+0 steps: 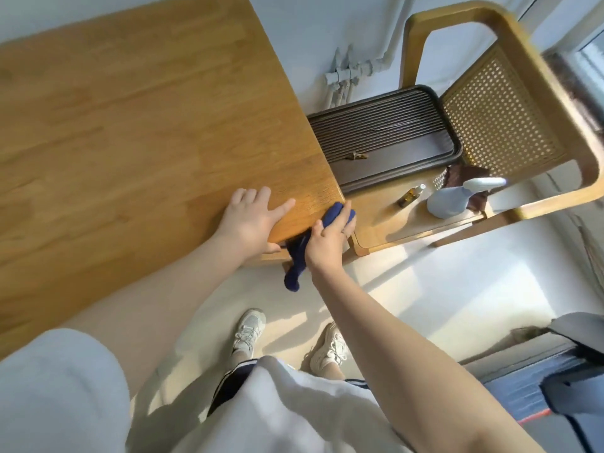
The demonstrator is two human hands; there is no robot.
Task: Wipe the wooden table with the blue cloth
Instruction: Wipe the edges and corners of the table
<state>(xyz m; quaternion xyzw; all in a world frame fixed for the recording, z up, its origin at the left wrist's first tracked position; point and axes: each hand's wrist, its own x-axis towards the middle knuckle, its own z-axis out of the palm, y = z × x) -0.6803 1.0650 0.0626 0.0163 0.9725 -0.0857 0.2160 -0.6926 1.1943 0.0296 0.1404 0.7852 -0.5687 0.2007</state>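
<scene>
Tabletop (130, 132) fills the left. Left hand (253, 220) presses flat, fingers straight, near its 4 o'clock corner. Right hand (330, 238), at 3 o'clock from the left, has its grip clamped on the blue cloth (331, 215) against that corner; cloth's long axis trails toward 7 o'clock. Dark tray (382, 142) holds one small brown scrap.

The table (130, 125) runs off the left edge. The right hand (330, 235) covers the cloth's (295, 266) middle. The chair's (510, 103) far side is blurred.
</scene>
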